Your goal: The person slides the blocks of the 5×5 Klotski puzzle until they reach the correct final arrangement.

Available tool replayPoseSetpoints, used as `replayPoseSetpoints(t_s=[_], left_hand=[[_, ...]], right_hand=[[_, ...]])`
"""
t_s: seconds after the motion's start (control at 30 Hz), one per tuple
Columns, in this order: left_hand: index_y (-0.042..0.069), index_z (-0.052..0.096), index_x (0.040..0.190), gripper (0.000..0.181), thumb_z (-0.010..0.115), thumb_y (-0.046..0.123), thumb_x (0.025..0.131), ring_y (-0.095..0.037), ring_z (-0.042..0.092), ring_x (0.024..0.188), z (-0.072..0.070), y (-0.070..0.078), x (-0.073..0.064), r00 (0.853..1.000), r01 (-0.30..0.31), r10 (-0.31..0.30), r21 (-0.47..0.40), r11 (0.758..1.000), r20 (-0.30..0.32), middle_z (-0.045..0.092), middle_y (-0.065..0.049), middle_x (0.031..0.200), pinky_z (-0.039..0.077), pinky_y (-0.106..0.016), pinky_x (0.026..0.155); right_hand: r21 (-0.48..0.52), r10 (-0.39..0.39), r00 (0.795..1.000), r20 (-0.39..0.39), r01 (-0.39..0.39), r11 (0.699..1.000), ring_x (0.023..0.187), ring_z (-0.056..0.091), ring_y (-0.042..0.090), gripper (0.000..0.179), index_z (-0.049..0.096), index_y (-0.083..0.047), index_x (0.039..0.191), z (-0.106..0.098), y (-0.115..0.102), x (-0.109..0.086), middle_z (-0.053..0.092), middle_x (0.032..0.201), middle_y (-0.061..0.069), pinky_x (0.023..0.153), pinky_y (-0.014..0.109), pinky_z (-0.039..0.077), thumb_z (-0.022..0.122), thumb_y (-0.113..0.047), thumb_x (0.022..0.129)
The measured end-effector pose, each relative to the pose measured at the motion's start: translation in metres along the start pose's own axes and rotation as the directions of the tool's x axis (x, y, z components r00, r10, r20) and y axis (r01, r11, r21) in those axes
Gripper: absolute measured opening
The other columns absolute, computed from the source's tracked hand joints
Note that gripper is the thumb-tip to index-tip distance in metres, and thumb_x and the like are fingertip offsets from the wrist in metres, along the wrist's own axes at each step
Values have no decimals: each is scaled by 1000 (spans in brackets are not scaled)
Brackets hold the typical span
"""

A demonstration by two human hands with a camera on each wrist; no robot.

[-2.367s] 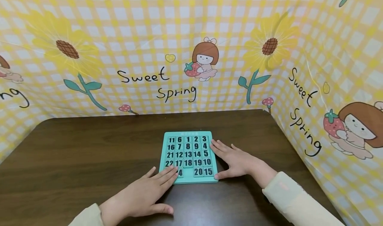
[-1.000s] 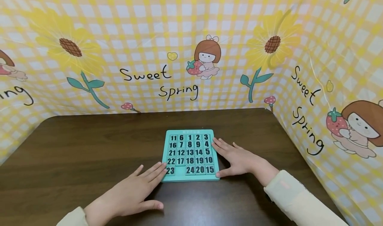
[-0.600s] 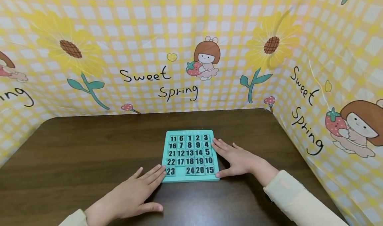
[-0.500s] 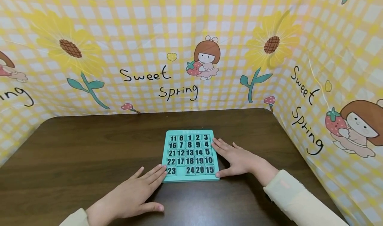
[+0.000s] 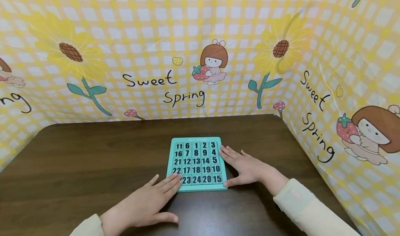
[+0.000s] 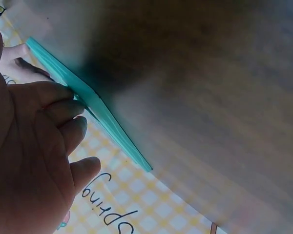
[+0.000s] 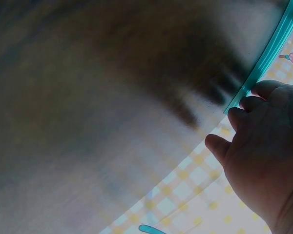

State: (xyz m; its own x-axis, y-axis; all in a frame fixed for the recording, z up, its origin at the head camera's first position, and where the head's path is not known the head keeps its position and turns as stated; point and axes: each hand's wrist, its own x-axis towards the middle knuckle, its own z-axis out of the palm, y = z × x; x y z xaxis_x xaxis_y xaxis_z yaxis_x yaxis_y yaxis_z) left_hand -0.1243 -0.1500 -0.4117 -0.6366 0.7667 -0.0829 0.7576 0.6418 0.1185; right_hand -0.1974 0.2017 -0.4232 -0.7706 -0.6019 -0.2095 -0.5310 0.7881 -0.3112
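A turquoise number slide puzzle [image 5: 192, 188] lies flat on the brown table in the head view. Its tiles carry black numbers, and the bottom row shows the 23 tile [image 5: 186, 180], then 24, 20 and 15. My left hand [image 5: 142, 203] has its fingers stretched out, their tips resting on the board's lower left corner, hiding the bottom left cell. My right hand [image 5: 247, 167] lies along the right edge, fingertips near the upper part and thumb at the lower corner. In both wrist views only the board's turquoise side [image 6: 105, 114] shows beside the fingers.
The brown table [image 5: 93, 152] stretches around the board. A yellow checked cloth [image 5: 150, 48] with printed flowers, figures and lettering stands behind it and along the right side.
The 24 tile slid one cell right, then the 23 tile followed into the gap beside it. My left fingers moved right with them. My right hand stayed at the edge.
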Motion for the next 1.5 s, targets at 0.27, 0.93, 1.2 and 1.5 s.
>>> replayPoseSetpoints(t_s=[0.27,0.93,1.2,1.5], left_hand=[[5,33,155,94,42,73,92,-30,24,153,-8,-21,9,998,65,-65,-42,997,13,26,-11,165,26,-68,114],[5,34,155,98,39,78,89,-28,21,154,-2,-21,5,990,143,-142,-45,989,23,24,-9,166,22,-67,116],[6,37,154,97,37,78,89,-27,25,153,3,-13,-5,993,113,-113,5,994,-16,27,-9,164,28,-66,114],[5,37,153,95,39,76,90,-29,27,152,-1,-12,-10,995,100,-100,2,995,-27,29,-10,164,29,-66,113]], right_hand=[[-4,5,1000,-5,-5,1000,156,7,25,107,11,-17,161,1,2,1,2,169,1,119,65,15,62,-71,84],[2,4,1000,1,-4,1000,156,7,24,108,11,-17,161,2,1,2,2,169,1,119,66,15,62,-72,83],[1,3,1000,4,-3,1000,156,7,24,108,12,-17,161,4,1,2,2,170,1,119,65,15,62,-71,83],[8,1,1000,1,-1,1000,156,8,25,107,12,-16,161,0,-2,1,2,169,2,119,66,15,64,-68,84]])
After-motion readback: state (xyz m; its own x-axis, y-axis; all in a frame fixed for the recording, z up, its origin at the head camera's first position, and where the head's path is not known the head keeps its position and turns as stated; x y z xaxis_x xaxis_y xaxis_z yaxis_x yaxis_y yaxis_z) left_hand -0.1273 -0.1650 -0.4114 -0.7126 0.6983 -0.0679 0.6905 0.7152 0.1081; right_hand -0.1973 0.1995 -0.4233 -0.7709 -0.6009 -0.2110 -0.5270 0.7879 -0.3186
